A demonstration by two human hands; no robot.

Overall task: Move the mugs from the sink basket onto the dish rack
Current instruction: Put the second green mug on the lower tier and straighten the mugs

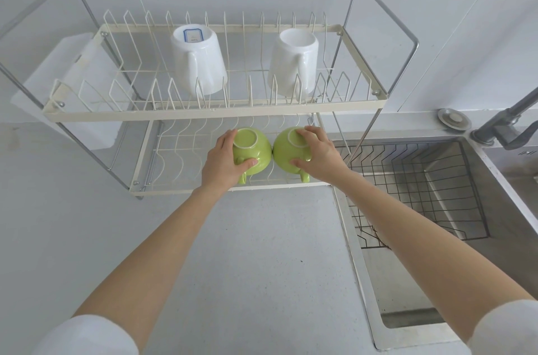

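Green mugs: two glossy, round-bellied, upside down, the left green mug (256, 151) touching the right green mug (286, 148) on the dish rack (203, 113) lower tier.
Hands: left hand (224, 162) and right hand (318, 155) each clasp one.
White mugs: the labelled white mug (199, 59) and plain white mug (294, 60), smooth, inverted on the top tier.
Sink basket: dark wire sink basket (422, 180), empty.
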